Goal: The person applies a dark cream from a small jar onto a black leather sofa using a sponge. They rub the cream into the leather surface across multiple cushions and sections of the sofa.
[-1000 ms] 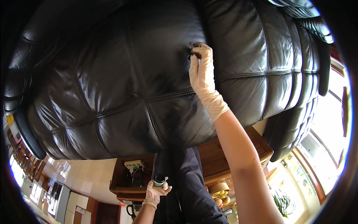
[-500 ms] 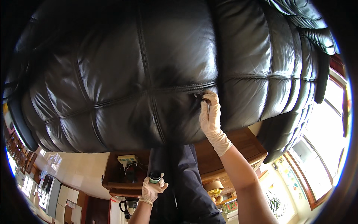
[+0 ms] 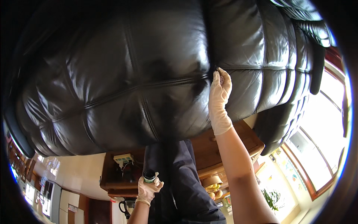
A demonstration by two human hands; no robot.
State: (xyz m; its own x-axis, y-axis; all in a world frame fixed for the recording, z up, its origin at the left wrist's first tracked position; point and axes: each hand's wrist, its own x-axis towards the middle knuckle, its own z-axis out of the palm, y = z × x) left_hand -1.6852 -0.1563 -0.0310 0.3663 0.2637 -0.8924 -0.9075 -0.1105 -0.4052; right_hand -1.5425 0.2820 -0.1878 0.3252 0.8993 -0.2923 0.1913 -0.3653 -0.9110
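Observation:
A black leather sofa [image 3: 171, 44] with stitched seams fills the upper part of the view. My right hand [image 3: 220, 99], in a pale thin glove, presses its pinched fingertips to the leather where a cross seam meets the gap between two cushions. Whatever sits between those fingertips is dark and mostly hidden. Lower down, in front of my dark trousers [image 3: 171, 164], my gloved left hand [image 3: 146, 191] grips a small round jar [image 3: 149, 177] with a dark rim and dark inside. The jar is upright and apart from the sofa.
A wooden cabinet [image 3: 203, 158] stands behind my legs, with a power strip [image 3: 123, 159] and cable on its left part. A basket of yellow fruit [image 3: 212, 183] is below it. On the right are another black seat [image 3: 274, 127] and a bright window [image 3: 328, 108].
My right hand has moved up and slightly right along the seam to the gap between cushions. My left hand still holds the jar. The whole view has shifted a little.

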